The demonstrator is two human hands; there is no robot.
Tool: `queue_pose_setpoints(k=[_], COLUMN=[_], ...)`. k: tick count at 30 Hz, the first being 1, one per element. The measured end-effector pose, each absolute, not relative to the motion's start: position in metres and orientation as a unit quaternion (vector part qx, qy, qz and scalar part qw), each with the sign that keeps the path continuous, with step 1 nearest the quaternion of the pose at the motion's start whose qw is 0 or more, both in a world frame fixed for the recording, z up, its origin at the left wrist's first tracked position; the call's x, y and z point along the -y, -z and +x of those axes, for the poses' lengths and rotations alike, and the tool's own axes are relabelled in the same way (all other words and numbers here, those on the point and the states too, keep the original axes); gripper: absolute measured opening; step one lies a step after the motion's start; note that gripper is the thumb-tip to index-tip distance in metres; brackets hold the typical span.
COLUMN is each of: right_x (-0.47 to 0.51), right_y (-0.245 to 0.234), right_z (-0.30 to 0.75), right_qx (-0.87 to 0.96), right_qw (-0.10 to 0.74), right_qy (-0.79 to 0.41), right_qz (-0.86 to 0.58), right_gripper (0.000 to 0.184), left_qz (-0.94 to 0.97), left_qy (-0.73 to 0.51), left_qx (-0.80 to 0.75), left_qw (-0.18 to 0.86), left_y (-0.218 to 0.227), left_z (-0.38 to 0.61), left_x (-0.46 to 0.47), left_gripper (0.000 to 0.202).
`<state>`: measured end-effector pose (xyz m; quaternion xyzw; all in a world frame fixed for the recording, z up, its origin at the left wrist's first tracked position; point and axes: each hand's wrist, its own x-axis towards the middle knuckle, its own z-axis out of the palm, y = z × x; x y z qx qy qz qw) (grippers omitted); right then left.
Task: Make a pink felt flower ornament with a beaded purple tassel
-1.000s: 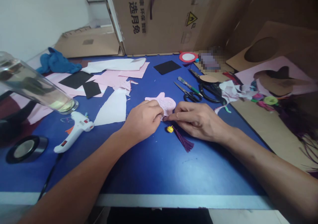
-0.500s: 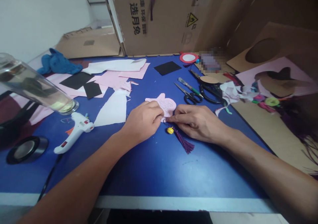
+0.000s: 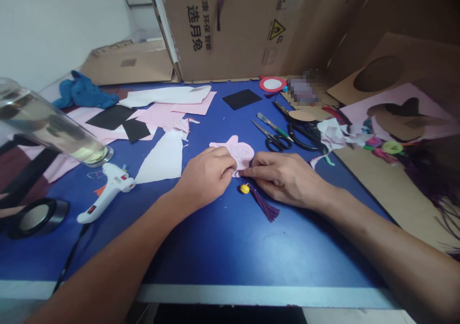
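Note:
A pale pink felt cutout with a rounded body and a short tab on top lies on the blue tabletop. My left hand grips its lower left edge, and the fingers hide part of it. From the right, my right hand pinches the cutout's bottom edge between thumb and forefinger. Just below the fingertips hang a small yellow bead and a purple tassel, both resting on the table. A thin dark cord seems to link them to the cutout.
A white glue gun and a tape roll lie left, below a tilted glass bottle. White fabric and pink sheets lie ahead. Two pairs of scissors sit right. A cardboard box stands behind.
Both hands stay on the pink cutout with only small shifts. The bead and tassel sit slightly further left than before.

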<state>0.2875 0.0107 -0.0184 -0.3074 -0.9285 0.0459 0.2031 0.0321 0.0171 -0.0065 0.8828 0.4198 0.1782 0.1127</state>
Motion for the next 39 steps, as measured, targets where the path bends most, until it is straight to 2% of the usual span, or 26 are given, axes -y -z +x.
queue_pose_setpoints(k=[19, 26, 39], right_x=[-0.008, -0.009, -0.01], right_y=[0.013, 0.006, 0.016], right_z=[0.285, 0.291, 0.289], right_qx=[0.936, 0.918, 0.927], right_qw=[0.195, 0.226, 0.191], right_qy=[-0.02, -0.03, -0.033], right_qz=[-0.292, -0.324, -0.32], right_gripper=[0.036, 0.037, 0.039], left_qz=[0.907, 0.91, 0.911], left_qy=[-0.166, -0.154, -0.144], left_qx=[-0.376, -0.376, -0.377], left_qw=[0.09, 0.086, 0.089], left_y=[0.007, 0.008, 0.005], left_z=[0.027, 0.027, 0.027], left_x=[-0.017, -0.017, -0.016], left_gripper=[0.03, 0.03, 0.029])
